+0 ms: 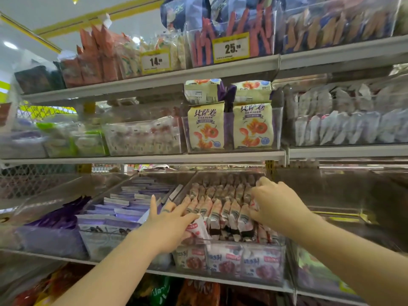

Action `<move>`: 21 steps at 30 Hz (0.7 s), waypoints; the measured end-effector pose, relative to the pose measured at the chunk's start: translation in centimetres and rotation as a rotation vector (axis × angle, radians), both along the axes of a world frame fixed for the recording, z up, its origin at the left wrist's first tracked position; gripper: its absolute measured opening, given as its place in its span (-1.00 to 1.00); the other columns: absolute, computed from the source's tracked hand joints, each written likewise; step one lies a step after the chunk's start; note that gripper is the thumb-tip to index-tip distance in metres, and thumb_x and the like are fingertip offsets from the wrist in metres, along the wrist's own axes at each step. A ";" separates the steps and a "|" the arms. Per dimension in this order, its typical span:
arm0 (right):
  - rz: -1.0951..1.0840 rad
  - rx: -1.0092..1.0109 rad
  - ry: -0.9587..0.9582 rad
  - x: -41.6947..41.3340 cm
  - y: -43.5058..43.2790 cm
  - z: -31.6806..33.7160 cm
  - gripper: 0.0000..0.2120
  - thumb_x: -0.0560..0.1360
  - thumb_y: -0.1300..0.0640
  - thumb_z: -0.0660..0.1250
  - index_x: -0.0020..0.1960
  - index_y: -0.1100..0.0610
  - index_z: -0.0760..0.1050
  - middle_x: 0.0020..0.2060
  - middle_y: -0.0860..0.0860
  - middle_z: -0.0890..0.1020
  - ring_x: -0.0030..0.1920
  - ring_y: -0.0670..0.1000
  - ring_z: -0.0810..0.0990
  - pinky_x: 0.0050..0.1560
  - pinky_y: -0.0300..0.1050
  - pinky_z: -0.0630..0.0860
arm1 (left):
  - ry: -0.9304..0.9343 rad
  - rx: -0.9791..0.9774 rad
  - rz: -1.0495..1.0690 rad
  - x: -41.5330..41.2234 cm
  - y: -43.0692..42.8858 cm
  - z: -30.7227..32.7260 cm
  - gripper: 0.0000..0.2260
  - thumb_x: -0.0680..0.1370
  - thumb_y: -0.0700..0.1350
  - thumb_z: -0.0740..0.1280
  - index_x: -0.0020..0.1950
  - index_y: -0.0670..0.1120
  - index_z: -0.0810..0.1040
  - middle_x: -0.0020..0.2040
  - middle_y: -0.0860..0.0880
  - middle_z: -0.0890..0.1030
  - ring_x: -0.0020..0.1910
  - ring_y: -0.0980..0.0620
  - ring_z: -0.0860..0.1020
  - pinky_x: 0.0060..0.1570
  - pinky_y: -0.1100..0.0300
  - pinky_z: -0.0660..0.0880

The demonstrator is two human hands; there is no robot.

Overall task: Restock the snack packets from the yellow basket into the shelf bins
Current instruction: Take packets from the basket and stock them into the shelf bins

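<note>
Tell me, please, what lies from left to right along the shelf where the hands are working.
Dark purple packets → pale lilac packets → left hand → red-and-white snack packets → right hand.

A shop: price tags (231, 48) front shelves (154, 81) of packaged snacks.

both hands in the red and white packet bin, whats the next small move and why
Probably seat the tilted packet in the left hand into the row beside it: it leans out of line while the right hand grips packets further right.
</note>
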State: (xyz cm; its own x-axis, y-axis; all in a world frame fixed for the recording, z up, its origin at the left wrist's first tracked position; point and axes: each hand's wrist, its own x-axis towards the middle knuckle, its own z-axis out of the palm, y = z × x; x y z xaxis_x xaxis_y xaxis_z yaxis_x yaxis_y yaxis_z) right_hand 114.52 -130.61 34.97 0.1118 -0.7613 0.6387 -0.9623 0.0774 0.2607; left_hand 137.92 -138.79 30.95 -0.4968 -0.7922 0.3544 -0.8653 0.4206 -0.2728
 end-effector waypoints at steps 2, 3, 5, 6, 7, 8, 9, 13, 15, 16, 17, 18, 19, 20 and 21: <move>-0.070 -0.007 0.067 -0.5 -0.9 -1.4 -0.68 0.55 -0.09 0.16 0.19 0.05 0.47 0.16 0.06 0.45 0.08 0.09 0.52 0.18 0.01 0.36 | 0.092 -0.013 -0.036 0.4 -0.1 -1.2 -0.56 0.66 0.10 0.00 0.54 0.19 0.00 0.46 0.07 0.11 0.52 -0.06 -0.05 0.31 -0.37 -0.40; -0.096 0.011 0.078 -0.8 -1.1 -1.9 -0.64 0.57 -0.13 0.12 0.23 0.05 0.44 0.21 0.08 0.44 0.14 0.10 0.51 0.30 0.07 0.27 | 0.131 -0.036 -0.056 0.7 -0.1 -1.9 -0.56 0.65 0.15 -0.05 0.53 0.19 -0.01 0.44 0.07 0.11 0.52 -0.04 -0.07 0.32 -0.34 -0.39; -0.098 0.086 0.059 -1.4 -1.0 -2.3 -0.50 0.55 -0.24 0.06 0.36 0.01 0.33 0.30 0.10 0.42 0.30 0.11 0.43 0.45 0.19 0.02 | 0.196 -0.068 -0.086 1.1 -0.1 -3.3 -0.51 0.62 0.24 -0.13 0.54 0.19 -0.08 0.45 0.10 0.06 0.53 0.01 -0.14 0.33 -0.27 -0.43; -0.083 0.138 0.043 -1.8 -0.6 -2.2 -0.42 0.51 -0.29 0.07 0.43 -0.02 0.24 0.33 0.08 0.42 0.36 0.11 0.38 0.46 0.22 -0.04 | 0.220 -0.076 -0.094 1.2 0.0 -3.9 -0.48 0.61 0.26 -0.16 0.55 0.18 -0.13 0.47 0.12 0.02 0.53 0.04 -0.19 0.32 -0.23 -0.47; -0.064 0.176 0.042 -2.1 -0.3 -2.1 -0.35 0.48 -0.31 0.10 0.48 -0.06 0.15 0.34 0.04 0.43 0.39 0.10 0.33 0.46 0.23 -0.04 | 0.248 -0.089 -0.098 1.3 0.1 -4.2 -0.46 0.60 0.28 -0.18 0.55 0.18 -0.18 0.48 0.14 -0.03 0.53 0.06 -0.21 0.30 -0.19 -0.49; -0.046 0.187 0.069 -2.5 0.1 -1.8 -0.32 0.47 -0.30 0.14 0.50 -0.08 0.07 0.34 0.01 0.45 0.38 0.09 0.32 0.45 0.20 0.00 | 0.276 -0.111 -0.103 1.2 0.3 -4.4 -0.45 0.59 0.29 -0.20 0.55 0.17 -0.21 0.49 0.16 -0.07 0.52 0.09 -0.22 0.30 -0.17 -0.51; -0.029 0.176 0.113 -2.8 0.4 -1.7 -0.31 0.47 -0.26 0.18 0.50 -0.10 0.04 0.32 -0.02 0.47 0.36 0.08 0.32 0.43 0.14 0.06 | 0.293 -0.143 -0.117 1.0 0.6 -4.5 -0.44 0.58 0.29 -0.21 0.54 0.17 -0.22 0.49 0.17 -0.09 0.51 0.11 -0.22 0.30 -0.16 -0.51; 0.051 0.182 0.240 -2.6 0.7 -1.7 -0.40 0.47 -0.24 0.26 0.44 -0.13 0.20 0.30 -0.07 0.41 0.31 0.03 0.38 0.39 0.00 0.14 | 0.312 -0.256 -0.309 -1.8 2.3 -3.6 -0.46 0.55 0.30 -0.17 0.52 0.22 -0.05 0.47 0.16 0.06 0.51 0.14 -0.07 0.36 -0.04 -0.51; 0.061 0.206 0.269 -2.2 0.2 -1.8 -0.47 0.47 -0.19 0.29 0.40 -0.11 0.27 0.30 -0.03 0.38 0.29 0.07 0.41 0.41 0.00 0.14 | 0.281 -0.280 -0.418 -4.3 2.7 -2.8 -0.52 0.58 0.24 -0.02 0.50 0.20 0.10 0.47 0.13 0.20 0.50 0.10 0.08 0.46 -0.06 -0.33; 0.058 0.200 0.269 -2.0 -0.2 -1.7 -0.50 0.47 -0.15 0.31 0.37 -0.09 0.31 0.28 -0.02 0.38 0.27 0.08 0.42 0.41 0.00 0.14 | 0.263 -0.289 -0.456 -5.7 2.7 -2.4 -0.53 0.59 0.20 0.07 0.50 0.18 0.13 0.47 0.11 0.24 0.49 0.08 0.12 0.49 -0.06 -0.22; 0.053 0.186 0.264 -1.9 -0.6 -1.4 -0.53 0.47 -0.13 0.31 0.33 -0.07 0.34 0.26 -0.01 0.38 0.25 0.08 0.45 0.40 -0.01 0.16 | 0.258 -0.280 -0.477 -6.9 2.5 -2.0 -0.51 0.59 0.17 0.14 0.50 0.16 0.15 0.47 0.10 0.26 0.48 0.05 0.16 0.49 -0.05 -0.13; 0.046 0.164 0.260 -1.8 -0.9 -1.1 -0.56 0.46 -0.11 0.32 0.30 -0.05 0.37 0.24 0.00 0.39 0.22 0.07 0.47 0.37 -0.02 0.19 | 0.263 -0.243 -0.476 -7.9 2.2 -1.5 -0.49 0.58 0.16 0.20 0.51 0.14 0.17 0.47 0.09 0.27 0.47 0.03 0.19 0.48 -0.05 -0.05; 0.038 0.144 0.258 -1.8 -1.2 -0.8 -0.57 0.45 -0.10 0.32 0.28 -0.03 0.39 0.22 0.01 0.41 0.20 0.07 0.49 0.33 -0.02 0.23 | 0.268 -0.188 -0.458 -8.7 1.7 -1.0 -0.46 0.56 0.16 0.25 0.50 0.11 0.19 0.47 0.08 0.27 0.45 -0.01 0.24 0.46 -0.07 0.03; 0.031 0.130 0.254 -1.7 -1.5 -0.6 -0.58 0.44 -0.10 0.32 0.26 -0.02 0.41 0.20 0.02 0.43 0.17 0.07 0.50 0.28 -0.03 0.26 | 0.256 -0.133 -0.429 -9.3 1.2 -0.4 -0.43 0.53 0.16 0.30 0.50 0.10 0.21 0.47 0.06 0.27 0.42 -0.05 0.30 0.42 -0.08 0.12; 0.023 0.126 0.251 -1.6 -1.8 -0.4 -0.58 0.42 -0.08 0.32 0.25 0.00 0.42 0.18 0.02 0.45 0.16 0.07 0.51 0.24 -0.04 0.29 | 0.217 -0.104 -0.393 -9.7 0.6 0.0 -0.41 0.51 0.15 0.34 0.49 0.09 0.22 0.47 0.04 0.27 0.38 -0.10 0.34 0.37 -0.09 0.20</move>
State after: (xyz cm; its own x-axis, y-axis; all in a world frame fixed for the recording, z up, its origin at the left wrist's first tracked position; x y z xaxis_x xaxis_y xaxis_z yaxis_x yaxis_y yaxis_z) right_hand 112.94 -132.41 34.53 0.2725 -0.8283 0.4895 -0.8677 0.0082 0.4970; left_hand 128.17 -138.15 30.99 -0.6583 -0.5134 0.5505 -0.6872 0.7084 -0.1611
